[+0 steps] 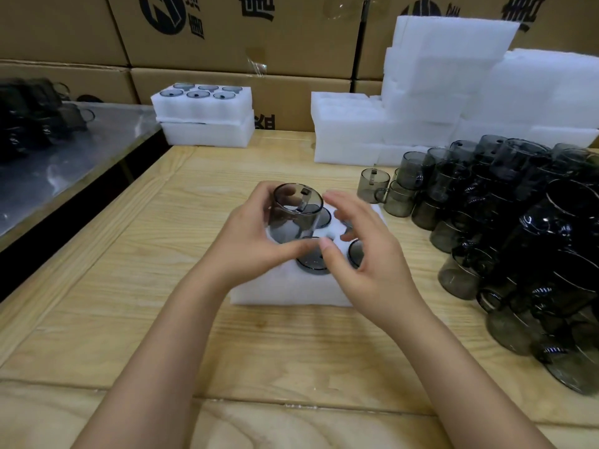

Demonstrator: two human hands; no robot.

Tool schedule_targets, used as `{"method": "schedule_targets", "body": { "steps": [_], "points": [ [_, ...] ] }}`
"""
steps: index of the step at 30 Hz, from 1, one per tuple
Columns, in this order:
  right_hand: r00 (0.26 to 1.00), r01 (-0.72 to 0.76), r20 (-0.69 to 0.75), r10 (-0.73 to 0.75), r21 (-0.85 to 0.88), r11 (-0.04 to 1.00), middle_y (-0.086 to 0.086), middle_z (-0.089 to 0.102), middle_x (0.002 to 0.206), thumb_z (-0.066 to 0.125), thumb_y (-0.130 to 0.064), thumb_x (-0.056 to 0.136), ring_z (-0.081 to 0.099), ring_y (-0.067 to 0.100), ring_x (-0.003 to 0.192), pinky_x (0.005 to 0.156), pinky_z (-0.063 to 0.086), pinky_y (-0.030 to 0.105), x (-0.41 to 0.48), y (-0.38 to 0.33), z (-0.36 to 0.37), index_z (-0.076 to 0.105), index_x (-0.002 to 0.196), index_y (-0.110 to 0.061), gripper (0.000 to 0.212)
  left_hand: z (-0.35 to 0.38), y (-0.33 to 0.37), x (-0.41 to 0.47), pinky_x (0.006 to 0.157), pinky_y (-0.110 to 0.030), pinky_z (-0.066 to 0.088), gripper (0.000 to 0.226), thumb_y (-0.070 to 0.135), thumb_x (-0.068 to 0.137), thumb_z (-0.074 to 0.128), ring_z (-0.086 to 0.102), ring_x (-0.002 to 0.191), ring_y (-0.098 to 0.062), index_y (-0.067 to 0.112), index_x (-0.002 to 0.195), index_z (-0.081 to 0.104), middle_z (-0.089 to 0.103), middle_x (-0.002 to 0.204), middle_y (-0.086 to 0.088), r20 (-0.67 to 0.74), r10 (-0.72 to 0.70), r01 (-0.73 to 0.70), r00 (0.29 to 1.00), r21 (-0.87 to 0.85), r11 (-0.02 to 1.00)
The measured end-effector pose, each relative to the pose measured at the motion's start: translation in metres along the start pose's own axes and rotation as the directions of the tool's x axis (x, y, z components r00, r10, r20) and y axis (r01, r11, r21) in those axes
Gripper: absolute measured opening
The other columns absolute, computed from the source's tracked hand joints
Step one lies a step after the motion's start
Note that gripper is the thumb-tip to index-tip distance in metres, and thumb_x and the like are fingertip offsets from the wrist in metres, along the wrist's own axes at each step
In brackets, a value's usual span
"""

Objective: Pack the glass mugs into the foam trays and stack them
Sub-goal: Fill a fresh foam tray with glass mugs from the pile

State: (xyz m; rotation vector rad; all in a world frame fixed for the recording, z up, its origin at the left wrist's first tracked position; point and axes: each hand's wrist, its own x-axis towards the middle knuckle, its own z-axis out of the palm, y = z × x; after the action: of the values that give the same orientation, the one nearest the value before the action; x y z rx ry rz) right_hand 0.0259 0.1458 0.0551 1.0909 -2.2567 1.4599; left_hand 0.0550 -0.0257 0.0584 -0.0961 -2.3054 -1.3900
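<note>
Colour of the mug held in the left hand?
The mug is translucent smoky grey glass; head view shows it best.

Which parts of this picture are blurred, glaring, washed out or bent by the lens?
Head view: the right hand is motion-blurred, the mug in the left hand sharper; glare patches on the steel table; the foam stack is washed out; seams of the wooden table curve.

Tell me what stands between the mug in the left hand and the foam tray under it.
Nothing visible does. The left hand holds the mug just over the foam tray at its far-left corner. The seated mugs fill neighbouring slots, and the right hand hovers beside it, not beneath.
</note>
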Motion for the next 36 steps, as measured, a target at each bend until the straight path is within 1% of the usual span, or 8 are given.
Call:
{"method": "schedule_targets", "body": {
  "steps": [4,8,17,21,26,29,32,36],
  "points": [
    [0.995,0.0,0.102,0.01,-0.101,0.995,-0.018,0.046,0.127,0.055,-0.018,0.089,0.036,-0.003,0.122,0.1,0.021,0.003,-0.002,0.003,0.003,0.048,0.133,-0.021,0.045,-0.028,-0.012,0.001,0.085,-0.013,0.047,0.067,0.023,0.058,0.09,0.062,0.104,-0.004,0.017,0.116,0.057,0.066,0.113,0.004,0.121,-0.101,0.113,0.988,-0.096,0.989],
    [0.996,-0.039,0.076,0.05,-0.138,0.99,-0.018,0.046,0.123,0.058,-0.014,0.09,0.037,0.001,0.122,0.1,0.019,0.002,-0.002,0.006,0.004,0.053,0.128,-0.019,0.039,-0.045,-0.025,-0.003,0.088,-0.014,0.044,0.062,0.011,0.055,0.08,0.06,0.109,-0.005,0.017,0.114,0.059,0.068,0.108,0.012,0.25,-0.145,0.184,0.957,-0.141,0.973],
    [0.988,-0.08,0.122,0.093,-0.105,0.991,-0.021,0.048,0.121,0.057,-0.016,0.091,0.037,-0.004,0.119,0.094,0.022,-0.001,0.0,0.009,0.014,0.058,0.124,-0.021,0.033,-0.04,-0.028,-0.004,0.086,-0.003,0.036,0.08,0.038,0.041,0.088,0.047,0.109,0.012,0.034,0.111,0.051,0.052,0.12,0.01,0.313,-0.216,0.21,0.925,0.054,0.976],
    [0.973,-0.037,0.218,0.076,-0.174,0.984,-0.016,0.05,0.132,0.051,-0.025,0.095,0.036,0.001,0.126,0.105,0.028,0.02,0.005,0.009,0.02,0.05,0.133,-0.026,0.038,-0.037,-0.026,-0.004,0.115,-0.033,0.027,0.073,0.036,0.053,0.09,0.019,0.141,-0.001,0.03,0.111,0.048,0.026,0.142,0.023,0.332,-0.256,0.228,0.908,0.122,0.966],
    [0.963,0.023,0.268,0.034,-0.207,0.978,-0.008,0.051,0.137,0.05,-0.024,0.096,0.039,0.011,0.13,0.108,0.03,0.03,0.011,0.004,0.029,0.051,0.135,-0.021,0.039,-0.039,-0.031,-0.005,0.12,-0.039,0.012,0.068,0.049,0.054,0.088,-0.003,0.145,0.0,0.038,0.11,0.051,0.009,0.154,0.021,0.394,-0.278,0.245,0.876,0.131,0.961],
    [0.965,0.068,0.26,0.003,-0.265,0.962,-0.004,0.053,0.136,0.049,-0.021,0.097,0.041,0.017,0.129,0.106,0.033,0.039,0.013,0.001,0.033,0.055,0.131,-0.016,0.036,-0.035,-0.023,-0.003,0.12,-0.044,0.009,0.055,0.064,0.062,0.058,0.004,0.146,-0.002,0.041,0.112,0.057,0.023,0.155,0.009,0.262,-0.225,0.255,0.938,-0.084,0.963],
    [0.959,0.04,0.285,0.009,-0.166,0.985,-0.001,0.053,0.135,0.042,-0.023,0.1,0.043,0.014,0.126,0.103,0.036,0.038,0.02,-0.006,0.034,0.056,0.129,-0.014,0.034,-0.019,-0.017,0.0,0.118,-0.053,0.007,0.046,0.065,0.079,0.035,0.022,0.142,-0.001,0.042,0.114,0.054,0.043,0.142,0.014,0.076,-0.062,0.064,0.995,-0.025,0.998],
    [0.939,0.094,0.343,-0.012,-0.222,0.971,0.005,0.056,0.116,0.032,-0.021,0.1,0.047,0.02,0.111,0.095,0.037,0.038,0.043,-0.019,0.047,0.054,0.116,-0.007,0.031,-0.011,-0.021,0.001,0.108,-0.042,0.037,0.059,0.075,0.082,0.036,0.053,0.12,-0.01,0.035,0.125,0.046,0.057,0.125,0.006,0.03,0.042,-0.04,0.999,-0.069,0.997]
  ]
}}
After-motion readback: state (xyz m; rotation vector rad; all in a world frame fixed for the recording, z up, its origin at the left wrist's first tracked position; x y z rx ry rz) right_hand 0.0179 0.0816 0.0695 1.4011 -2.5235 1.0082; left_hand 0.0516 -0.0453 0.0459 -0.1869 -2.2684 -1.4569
